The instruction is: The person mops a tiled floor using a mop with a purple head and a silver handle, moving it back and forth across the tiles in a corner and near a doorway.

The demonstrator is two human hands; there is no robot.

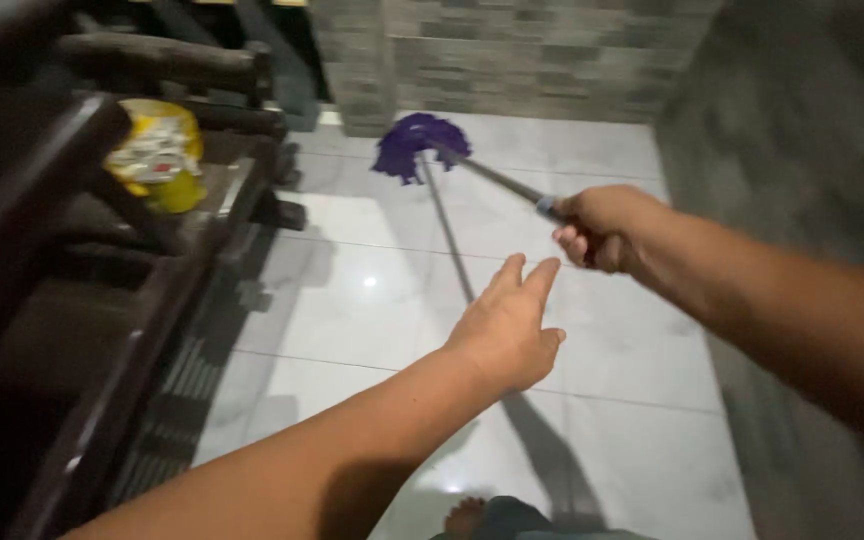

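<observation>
Over the white tiled floor (352, 300), the right hand (602, 228) is clenched around the end of a mop handle (492, 178), fingers curled under the grey shaft with the knuckles turned toward the camera. The left hand (507, 325) hangs free just beside and below it, palm down, fingers stretched out and slightly spread, grasping nothing; its fingertips point toward the right hand but stay apart from it and from the handle.

From the right hand's grip the handle runs away and to the left, sloping down to the purple mop head (414, 143), whose stringy fibres rest on the tiles near the foot of the grey brick wall (532, 55). A long thin shadow of the handle crosses the floor from the mop head back toward the person, passing under the left hand.

Along the left side stands a dark wooden bench (102, 300) with heavy rails and armrests; a yellow bag (160, 155) with white print lies on its seat, well apart from the mop. A dim grey wall (812, 120) closes the right side. At the bottom edge, the person's bare toes (465, 517) show on the tiles.
</observation>
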